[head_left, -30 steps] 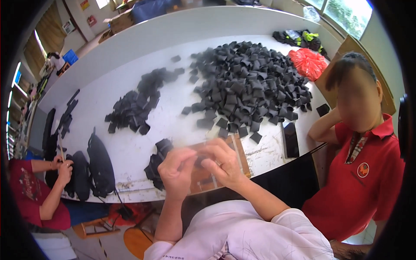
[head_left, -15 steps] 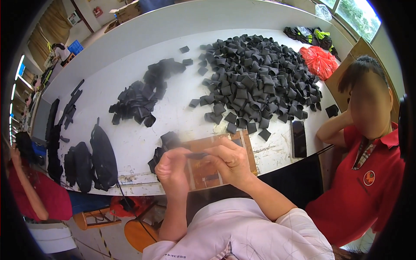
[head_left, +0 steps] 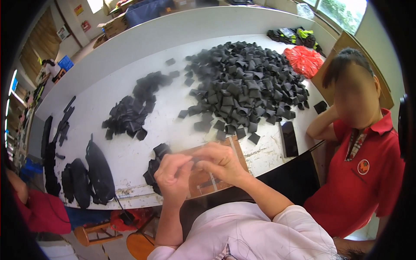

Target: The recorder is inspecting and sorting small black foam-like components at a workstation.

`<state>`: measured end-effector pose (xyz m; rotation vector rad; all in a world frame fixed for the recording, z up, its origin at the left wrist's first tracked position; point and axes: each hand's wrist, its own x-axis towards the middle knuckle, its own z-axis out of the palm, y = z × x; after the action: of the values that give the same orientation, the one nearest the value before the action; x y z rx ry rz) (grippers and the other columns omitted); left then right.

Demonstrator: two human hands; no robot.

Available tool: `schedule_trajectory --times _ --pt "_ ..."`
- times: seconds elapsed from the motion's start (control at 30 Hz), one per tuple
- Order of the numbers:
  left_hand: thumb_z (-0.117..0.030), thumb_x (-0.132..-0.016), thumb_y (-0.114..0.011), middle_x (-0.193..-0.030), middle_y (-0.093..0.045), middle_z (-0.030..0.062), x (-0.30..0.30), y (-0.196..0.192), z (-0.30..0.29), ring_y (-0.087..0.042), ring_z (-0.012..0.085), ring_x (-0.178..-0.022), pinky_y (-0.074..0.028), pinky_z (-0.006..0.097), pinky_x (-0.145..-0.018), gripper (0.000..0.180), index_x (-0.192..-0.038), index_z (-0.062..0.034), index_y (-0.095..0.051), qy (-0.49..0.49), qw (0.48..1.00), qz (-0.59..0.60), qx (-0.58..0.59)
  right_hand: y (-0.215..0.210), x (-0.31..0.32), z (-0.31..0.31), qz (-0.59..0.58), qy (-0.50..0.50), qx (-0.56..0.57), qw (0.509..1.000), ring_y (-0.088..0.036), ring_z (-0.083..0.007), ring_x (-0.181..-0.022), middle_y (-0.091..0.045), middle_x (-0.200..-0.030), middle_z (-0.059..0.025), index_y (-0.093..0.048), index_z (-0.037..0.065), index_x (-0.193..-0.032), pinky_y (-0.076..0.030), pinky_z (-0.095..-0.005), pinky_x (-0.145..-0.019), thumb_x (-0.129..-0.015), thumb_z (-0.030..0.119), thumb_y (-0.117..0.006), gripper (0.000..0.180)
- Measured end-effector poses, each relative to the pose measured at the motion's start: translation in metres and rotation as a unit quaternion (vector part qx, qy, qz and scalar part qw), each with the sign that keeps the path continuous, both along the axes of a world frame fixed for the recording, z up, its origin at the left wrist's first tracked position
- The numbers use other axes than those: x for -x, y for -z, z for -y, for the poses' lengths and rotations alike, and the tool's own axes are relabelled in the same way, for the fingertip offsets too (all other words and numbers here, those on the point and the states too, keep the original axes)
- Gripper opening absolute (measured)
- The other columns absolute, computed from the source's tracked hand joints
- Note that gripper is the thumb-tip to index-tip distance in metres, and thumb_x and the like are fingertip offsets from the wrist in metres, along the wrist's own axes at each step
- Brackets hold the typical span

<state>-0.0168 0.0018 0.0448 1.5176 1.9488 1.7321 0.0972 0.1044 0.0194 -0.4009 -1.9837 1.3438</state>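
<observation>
Hands shifted slightly rightward along the worktop's near edge.
Left hand point(head_left: 173, 173) and right hand point(head_left: 221, 161), fingers pinched together on a small black piece point(head_left: 196, 161), over brown board point(head_left: 208, 182); large black-piece heap point(head_left: 247, 91) toward far edge.

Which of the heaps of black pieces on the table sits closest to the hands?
The small heap at the table's near edge, touching the left hand. The middle heap and the big heap lie farther back.
</observation>
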Motion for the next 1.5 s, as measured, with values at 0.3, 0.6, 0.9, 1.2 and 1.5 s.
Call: schedule_trajectory --times 0.3,0.6,0.9,1.2,1.5 --pt "-0.005 -0.078 -0.063 -0.070 -0.054 0.0056 -0.001 0.019 -0.001 -0.048 0.0125 -0.062 -0.037 0.022 -0.055 0.008 -0.075 0.0008 -0.057 -0.035 0.998 -0.009 -0.049 0.006 0.009 0.010 -0.049 0.067 -0.177 0.981 -0.050 -0.0259 -0.064 -0.050 -0.070 -0.0098 -0.057 0.002 -0.076 -0.041 -0.0331 -0.054 -0.071 0.006 -0.064 0.010" --pt "-0.001 -0.081 -0.053 -0.074 -0.057 0.0095 -0.011 0.043 0.007 -0.053 0.0142 -0.065 -0.042 0.024 -0.059 0.006 -0.085 0.0024 -0.057 -0.078 0.993 0.054 -0.069 -0.010 0.007 0.004 -0.077 0.071 -0.210 0.972 -0.049 -0.0256 -0.059 -0.047 -0.068 -0.0089 -0.054 0.002 -0.073 -0.041 -0.0331 -0.050 -0.072 0.007 -0.063 0.011" --pt "-0.004 -0.082 -0.053 -0.069 -0.059 0.0117 -0.006 0.143 0.030 -0.058 0.0196 -0.059 -0.045 0.030 -0.054 0.007 -0.082 0.0009 -0.058 -0.154 0.984 0.027 0.080 0.067 -0.002 -0.092 0.074 0.328 -0.062 0.940 -0.056 -0.0295 -0.068 -0.057 -0.076 -0.0149 -0.058 0.000 -0.089 -0.043 -0.0364 -0.061 -0.080 0.020 -0.058 0.022" --pt "-0.004 -0.079 -0.054 -0.066 -0.056 0.0096 -0.023 0.180 0.052 -0.053 0.0214 -0.056 -0.043 0.031 -0.052 0.009 -0.086 -0.0014 -0.058 -0.164 0.983 -0.022 0.081 0.142 -0.048 -0.003 0.226 0.255 -0.201 0.918 -0.056 -0.0268 -0.069 -0.055 -0.073 -0.0096 -0.057 0.006 -0.078 -0.045 -0.0364 -0.057 -0.078 0.017 -0.059 0.010" --pt "-0.003 -0.085 -0.046 -0.066 -0.046 -0.0013 0.075 0.074 0.055 -0.036 0.0036 -0.054 -0.027 0.018 -0.049 0.022 -0.106 -0.0001 -0.048 -0.346 0.906 0.187 -0.155 0.141 -0.052 0.000 0.231 0.268 -0.188 0.916 -0.054 -0.0287 -0.066 -0.053 -0.069 -0.0104 -0.056 0.007 -0.076 -0.044 -0.0386 -0.056 -0.078 0.018 -0.058 0.011"
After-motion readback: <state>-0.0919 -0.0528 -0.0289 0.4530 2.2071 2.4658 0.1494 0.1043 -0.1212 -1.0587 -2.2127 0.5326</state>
